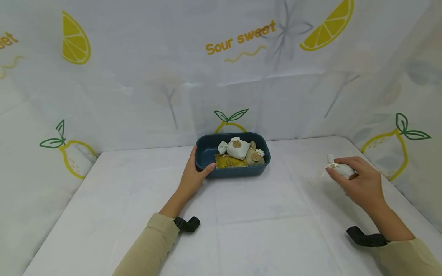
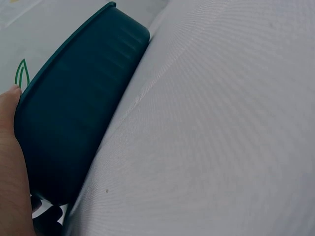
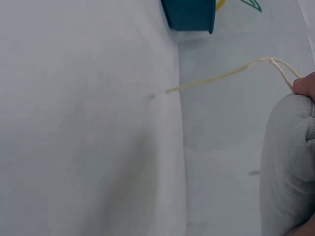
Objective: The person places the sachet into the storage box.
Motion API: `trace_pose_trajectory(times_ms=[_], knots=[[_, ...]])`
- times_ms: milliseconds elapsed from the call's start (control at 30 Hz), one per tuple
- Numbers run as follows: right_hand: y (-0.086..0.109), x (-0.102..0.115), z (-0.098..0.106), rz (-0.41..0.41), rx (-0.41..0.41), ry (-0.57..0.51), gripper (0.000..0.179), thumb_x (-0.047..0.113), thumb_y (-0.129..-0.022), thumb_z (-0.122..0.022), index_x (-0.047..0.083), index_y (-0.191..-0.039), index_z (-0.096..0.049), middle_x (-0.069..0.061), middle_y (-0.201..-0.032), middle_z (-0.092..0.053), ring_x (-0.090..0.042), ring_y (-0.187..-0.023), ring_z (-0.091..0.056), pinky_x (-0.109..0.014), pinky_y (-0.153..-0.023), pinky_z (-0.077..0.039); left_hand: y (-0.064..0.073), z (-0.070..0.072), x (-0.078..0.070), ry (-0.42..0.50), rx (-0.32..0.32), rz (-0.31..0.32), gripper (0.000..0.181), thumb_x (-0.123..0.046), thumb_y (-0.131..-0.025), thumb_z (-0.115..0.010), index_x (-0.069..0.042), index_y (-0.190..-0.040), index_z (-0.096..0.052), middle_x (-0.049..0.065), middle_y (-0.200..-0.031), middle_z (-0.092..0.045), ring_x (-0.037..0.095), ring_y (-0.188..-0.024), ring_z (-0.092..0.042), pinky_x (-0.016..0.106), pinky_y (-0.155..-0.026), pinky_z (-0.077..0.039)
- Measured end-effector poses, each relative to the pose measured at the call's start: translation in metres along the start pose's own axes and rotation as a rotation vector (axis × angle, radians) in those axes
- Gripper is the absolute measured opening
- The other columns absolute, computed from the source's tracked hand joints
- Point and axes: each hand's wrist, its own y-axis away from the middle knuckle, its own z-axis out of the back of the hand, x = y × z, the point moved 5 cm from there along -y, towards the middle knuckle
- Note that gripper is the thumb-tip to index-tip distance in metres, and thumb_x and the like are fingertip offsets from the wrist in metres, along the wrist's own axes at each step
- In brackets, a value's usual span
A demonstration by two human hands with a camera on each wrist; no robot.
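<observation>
A dark blue plastic basin [image 1: 210,174] sits on the white cloth near the back. My left hand [image 1: 193,172] grips its left end, thumb at the front rim and fingers along the side; the left wrist view shows the basin's ribbed outer wall [image 2: 83,103]. Inside are a white sachet [image 1: 238,148] with a round tag and small flower, a tan sachet [image 1: 254,158], and a flat yellow-green packet [image 1: 229,161]. Off to the right, my right hand [image 1: 364,182] holds another white sachet [image 1: 343,169] between thumb and fingers. A thin cream cord [image 3: 221,76] hangs from it.
White cloth [image 1: 241,230] covers the table and rises behind it as a backdrop [image 1: 145,96] printed with lemons and lettering. More printed cloth [image 1: 414,99] stands along the right side. Black wrist devices [image 1: 366,238] are worn on both wrists.
</observation>
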Motion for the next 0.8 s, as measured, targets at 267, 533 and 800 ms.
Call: trace_pose_trajectory(times_ms=[267, 533, 800], knots=[[-0.036, 0.045, -0.034, 0.132, 0.013, -0.053, 0.034, -0.005, -0.071, -0.085, 0.002, -0.103, -0.076, 0.019, -0.099, -0.061, 0.018, -0.081, -0.049, 0.0, -0.063, -0.04, 0.001, 0.001, 0.001, -0.006, 0.003, 0.002, 0.1, -0.061, -0.09, -0.066, -0.031, -0.164, -0.005, 0.0, -0.171, -0.014, 0.028, -0.158, -0.018, 0.059, -0.125, -0.02], [-0.067, 0.088, -0.071, 0.187, 0.081, -0.103, 0.03, 0.0, -0.076, -0.085, 0.001, -0.104, -0.075, -0.013, -0.1, -0.068, 0.014, -0.082, -0.05, 0.0, -0.063, -0.042, 0.001, 0.002, 0.002, -0.017, 0.0, -0.011, 0.103, -0.066, -0.088, -0.065, -0.032, -0.164, -0.003, -0.001, -0.172, -0.013, 0.028, -0.158, -0.018, 0.059, -0.125, -0.021], [-0.091, 0.12, -0.108, 0.242, 0.13, -0.193, 0.027, 0.005, -0.079, -0.084, 0.004, -0.105, -0.076, -0.011, -0.101, -0.068, 0.0, -0.076, -0.052, -0.006, -0.058, -0.042, -0.001, 0.001, 0.001, -0.013, 0.0, -0.023, 0.108, -0.068, -0.086, -0.066, -0.028, -0.164, -0.003, -0.001, -0.172, -0.012, 0.027, -0.158, -0.018, 0.058, -0.125, -0.021]])
